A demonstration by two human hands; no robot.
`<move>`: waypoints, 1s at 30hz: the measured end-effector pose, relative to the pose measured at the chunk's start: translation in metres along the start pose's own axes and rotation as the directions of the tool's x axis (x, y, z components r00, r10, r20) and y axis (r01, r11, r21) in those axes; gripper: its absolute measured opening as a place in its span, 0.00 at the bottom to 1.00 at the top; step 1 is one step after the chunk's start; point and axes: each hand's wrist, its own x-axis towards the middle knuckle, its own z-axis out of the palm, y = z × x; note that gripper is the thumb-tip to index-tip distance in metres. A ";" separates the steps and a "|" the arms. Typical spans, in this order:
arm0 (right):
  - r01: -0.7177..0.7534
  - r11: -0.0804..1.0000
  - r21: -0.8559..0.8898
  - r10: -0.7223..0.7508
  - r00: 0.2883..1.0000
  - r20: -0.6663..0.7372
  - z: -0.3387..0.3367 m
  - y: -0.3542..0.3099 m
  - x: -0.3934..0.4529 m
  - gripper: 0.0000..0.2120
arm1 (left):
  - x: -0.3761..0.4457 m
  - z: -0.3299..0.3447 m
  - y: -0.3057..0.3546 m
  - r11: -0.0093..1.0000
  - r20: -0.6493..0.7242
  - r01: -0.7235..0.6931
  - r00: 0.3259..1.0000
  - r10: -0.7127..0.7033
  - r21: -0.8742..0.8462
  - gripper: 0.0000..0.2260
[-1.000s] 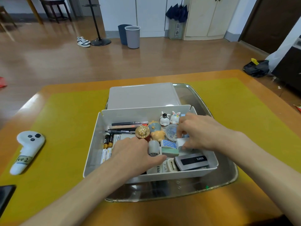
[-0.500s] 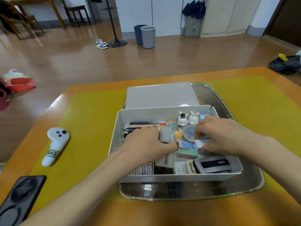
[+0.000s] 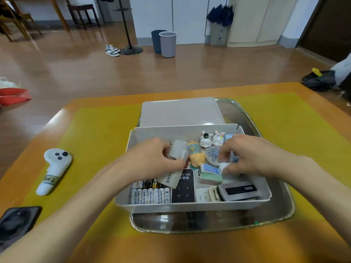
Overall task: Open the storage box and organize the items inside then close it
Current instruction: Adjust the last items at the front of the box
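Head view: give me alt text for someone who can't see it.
Both hands reach into an open white storage box of small items; the left hand grips a white fan, the right hand pinches a small white item. The box sits on a metal tray, its lid behind it.

One head-worn view only, wide-angle, looking forward and down from above the near table edge. Close on the open storage box [image 3: 191, 205] at centre frame, both forearms entering from the bottom. Upper frame takes in the wooden floor [image 3: 76, 73] and far cabinets [image 3: 254, 19].
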 end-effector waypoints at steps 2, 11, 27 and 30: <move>0.017 1.000 0.020 -0.016 1.000 -0.018 0.002 -0.001 0.001 0.17 | -0.007 0.014 0.010 0.991 -0.008 -0.072 0.997 0.073 0.117 0.26; 0.075 0.977 -0.199 -0.073 0.997 0.014 0.009 -0.007 0.003 0.12 | -0.008 0.032 0.016 0.961 0.007 -0.083 0.996 0.085 0.263 0.25; 0.041 0.860 0.509 0.081 0.973 -0.216 -0.018 0.023 -0.016 0.11 | -0.004 0.061 0.020 0.931 -0.017 -0.085 0.995 0.097 0.355 0.21; 0.042 0.865 0.501 0.070 0.977 -0.203 -0.013 0.022 -0.014 0.10 | -0.003 0.064 0.020 0.930 -0.003 -0.084 0.996 0.091 0.357 0.22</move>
